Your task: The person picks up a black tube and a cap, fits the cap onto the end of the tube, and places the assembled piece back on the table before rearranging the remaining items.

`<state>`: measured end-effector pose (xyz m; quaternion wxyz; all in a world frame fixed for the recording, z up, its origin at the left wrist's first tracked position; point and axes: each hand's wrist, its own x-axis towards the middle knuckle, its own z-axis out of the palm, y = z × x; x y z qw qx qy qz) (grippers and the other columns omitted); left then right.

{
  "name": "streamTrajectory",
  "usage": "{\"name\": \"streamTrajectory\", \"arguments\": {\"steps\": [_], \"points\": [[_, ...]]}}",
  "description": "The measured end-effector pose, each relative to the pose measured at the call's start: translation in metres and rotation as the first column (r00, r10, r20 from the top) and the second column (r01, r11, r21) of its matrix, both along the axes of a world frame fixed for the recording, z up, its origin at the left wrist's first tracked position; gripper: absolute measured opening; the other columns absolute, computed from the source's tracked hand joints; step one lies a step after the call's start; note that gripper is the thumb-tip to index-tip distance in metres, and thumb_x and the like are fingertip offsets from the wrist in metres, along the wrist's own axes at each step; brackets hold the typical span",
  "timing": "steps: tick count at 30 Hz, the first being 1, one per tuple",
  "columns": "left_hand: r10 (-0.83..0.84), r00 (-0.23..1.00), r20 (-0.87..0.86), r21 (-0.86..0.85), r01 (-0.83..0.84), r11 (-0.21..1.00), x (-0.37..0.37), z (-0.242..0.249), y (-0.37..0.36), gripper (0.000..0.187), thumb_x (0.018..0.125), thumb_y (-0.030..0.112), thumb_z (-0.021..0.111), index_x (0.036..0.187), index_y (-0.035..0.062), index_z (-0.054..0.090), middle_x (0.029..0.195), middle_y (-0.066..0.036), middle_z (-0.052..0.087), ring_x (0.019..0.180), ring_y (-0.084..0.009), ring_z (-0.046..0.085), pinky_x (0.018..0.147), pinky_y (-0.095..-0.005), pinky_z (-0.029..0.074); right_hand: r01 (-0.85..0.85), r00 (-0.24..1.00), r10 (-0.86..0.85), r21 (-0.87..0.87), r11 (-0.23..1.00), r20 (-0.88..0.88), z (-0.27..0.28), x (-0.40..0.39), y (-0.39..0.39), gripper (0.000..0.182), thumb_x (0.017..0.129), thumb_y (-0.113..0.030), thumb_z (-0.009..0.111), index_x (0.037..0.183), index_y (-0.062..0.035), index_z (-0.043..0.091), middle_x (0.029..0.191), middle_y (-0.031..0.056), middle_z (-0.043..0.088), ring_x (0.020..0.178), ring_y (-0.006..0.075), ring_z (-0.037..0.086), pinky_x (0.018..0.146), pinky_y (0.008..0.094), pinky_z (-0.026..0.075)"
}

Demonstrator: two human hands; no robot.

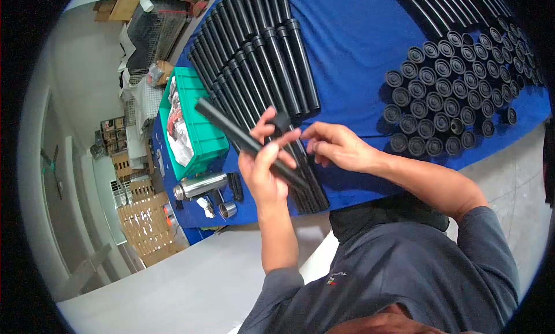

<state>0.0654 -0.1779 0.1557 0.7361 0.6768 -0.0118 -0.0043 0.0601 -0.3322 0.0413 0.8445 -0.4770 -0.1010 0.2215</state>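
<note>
My left hand [265, 175] is closed around a black tube [225, 123] that slants from upper left to lower right. A short black cap [281, 122] sits by the raised fingers of that hand, slightly blurred. Just to the right, my right hand [342, 147] hovers with loosely bent fingers, apart from each other, and nothing visible in them. Its fingertips come close to the cap and the left fingers. Beneath both hands, more black tubes [312, 189] lie side by side at the table's front edge.
Rows of capped black tubes [270, 62] cover part of the blue-clothed table [347, 51]. Many round black caps [442, 85] stand grouped on the right. On the left are a green crate [199, 132], a steel flask [202, 185] and a metal cup [228, 210].
</note>
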Motion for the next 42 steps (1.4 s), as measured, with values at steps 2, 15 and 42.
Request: {"name": "streamTrajectory", "arguments": {"steps": [2,15,42], "points": [[0.079,0.996,-0.032,0.011,-0.078,0.997,-0.025,-0.008,0.013,0.029,0.084,0.005,0.061,0.111,-0.0056,0.060,0.145,-0.032,0.047,0.097,-0.0406,0.073,0.047,-0.0270,0.060,0.052,0.998,-0.053,0.042,0.998,0.038,0.002,-0.001,0.002,0.031,0.101,-0.014,0.055,0.127,0.0019,0.056,0.097,0.0072,0.065,0.082,0.0120,0.064,0.071,0.0295,0.055],[-0.062,0.991,-0.119,-0.058,0.055,0.997,-0.058,-0.034,-0.003,0.029,0.082,0.003,0.066,0.108,-0.0079,0.063,0.157,-0.030,0.033,0.092,-0.0234,0.072,0.056,-0.0247,0.058,-0.243,0.970,0.244,0.113,0.964,0.000,0.013,0.005,-0.007,0.035,0.098,-0.029,0.069,0.114,0.0016,0.062,0.094,0.0034,0.066,0.086,0.0109,0.062,0.078,0.0278,0.052],[-0.049,0.930,-0.365,-0.866,-0.320,0.384,-0.078,-0.056,0.074,0.043,0.102,0.039,0.058,0.113,-0.0012,0.067,0.121,-0.019,0.069,0.114,-0.0378,0.067,0.092,-0.0472,0.062,-0.201,0.977,0.210,0.146,0.969,-0.048,0.016,0.002,-0.006,0.038,0.088,-0.003,0.067,0.125,-0.0014,0.060,0.096,-0.0017,0.061,0.084,0.0067,0.056,0.075,0.0244,0.049]]}}
